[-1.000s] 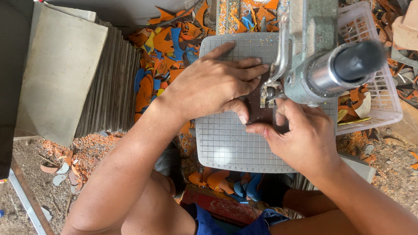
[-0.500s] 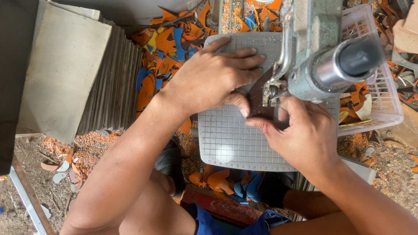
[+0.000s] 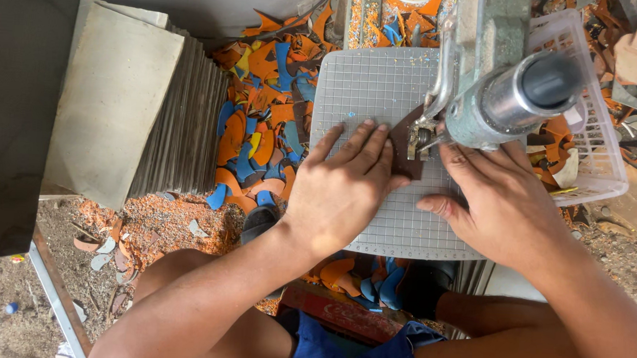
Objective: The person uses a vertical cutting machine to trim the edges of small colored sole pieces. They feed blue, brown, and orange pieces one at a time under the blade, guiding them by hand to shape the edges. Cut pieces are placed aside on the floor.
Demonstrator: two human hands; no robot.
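1. The left hand (image 3: 343, 191) lies flat, fingers spread, on a dark brown piece (image 3: 401, 148), pinning it down on the gridded work plate (image 3: 367, 83); it presses rather than clasps.
2. The right hand (image 3: 502, 203) rests just right of that piece, with its fingertips hidden under the machine head (image 3: 508, 94), so I cannot tell whether it grips anything.
3. The dark brown piece sits near the middle of the plate, its right edge touching the small metal tool tip (image 3: 419, 137) below the grey cylinder.
4. A white plastic basket (image 3: 596, 143) stands at the right, holding orange offcuts.
5. To the left of the plate lies a heap of orange and blue scraps (image 3: 263, 125), with a stack of grey sheets (image 3: 183, 121) further left.
6. Orange dust (image 3: 164, 218) covers the ground near the person's knee.
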